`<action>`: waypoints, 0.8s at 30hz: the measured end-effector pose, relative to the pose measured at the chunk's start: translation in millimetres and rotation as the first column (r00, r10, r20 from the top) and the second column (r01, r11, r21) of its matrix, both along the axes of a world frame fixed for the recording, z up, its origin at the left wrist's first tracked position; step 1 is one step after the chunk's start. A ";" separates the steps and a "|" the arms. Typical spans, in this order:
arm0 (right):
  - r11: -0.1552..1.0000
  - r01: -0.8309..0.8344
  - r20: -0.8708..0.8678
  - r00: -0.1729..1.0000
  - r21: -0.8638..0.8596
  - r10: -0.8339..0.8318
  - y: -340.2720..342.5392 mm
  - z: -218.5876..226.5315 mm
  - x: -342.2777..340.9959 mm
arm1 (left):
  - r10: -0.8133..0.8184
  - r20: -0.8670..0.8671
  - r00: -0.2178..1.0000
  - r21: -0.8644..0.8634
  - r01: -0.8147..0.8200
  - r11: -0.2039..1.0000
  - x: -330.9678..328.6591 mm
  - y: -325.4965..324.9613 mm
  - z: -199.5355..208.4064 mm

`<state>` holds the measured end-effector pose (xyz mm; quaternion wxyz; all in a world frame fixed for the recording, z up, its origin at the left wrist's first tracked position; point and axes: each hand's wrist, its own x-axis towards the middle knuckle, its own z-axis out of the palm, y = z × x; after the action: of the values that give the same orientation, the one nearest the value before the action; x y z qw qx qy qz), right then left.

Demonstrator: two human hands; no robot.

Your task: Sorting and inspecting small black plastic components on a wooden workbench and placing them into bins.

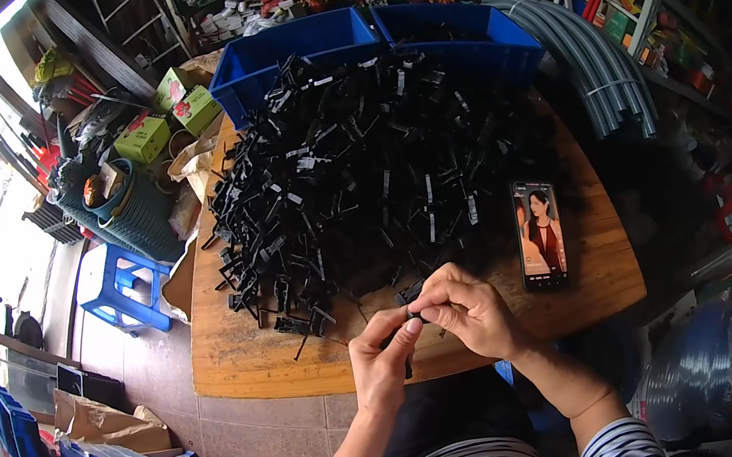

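My left hand [377, 355] and my right hand [475, 309] meet over the table's near edge, with thumbs and fingers closed. Between their fingertips is a small black plastic part [412, 311], mostly covered by the fingers. A dark end of it shows below my left thumb. Just beyond my hands spreads a big heap of black plastic parts [347, 165], tangled together, some with pale faces or stripes. A few loose black parts [297, 322] lie at the heap's near left side.
The heap rests on a wooden table [253, 359]. Two blue bins [301, 44] stand behind it. A phone [540, 235] with a lit screen lies at the right. Blue stools [120, 282] are on the floor at left; coiled grey tubing [601, 61] hangs at the far right.
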<state>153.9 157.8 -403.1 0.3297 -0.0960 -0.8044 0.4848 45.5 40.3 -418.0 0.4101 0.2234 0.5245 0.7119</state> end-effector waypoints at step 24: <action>0.685 -0.008 0.133 0.982 0.729 -0.131 -12.0 10.7 11.1 | 0.021 0.180 0.983 -0.005 -0.020 1.000 -14.5 -8.7 4.9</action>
<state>165.0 145.8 -392.4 0.2851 -0.0267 -0.9523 0.1053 31.0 31.7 -413.1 0.4490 0.1519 0.4887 0.7325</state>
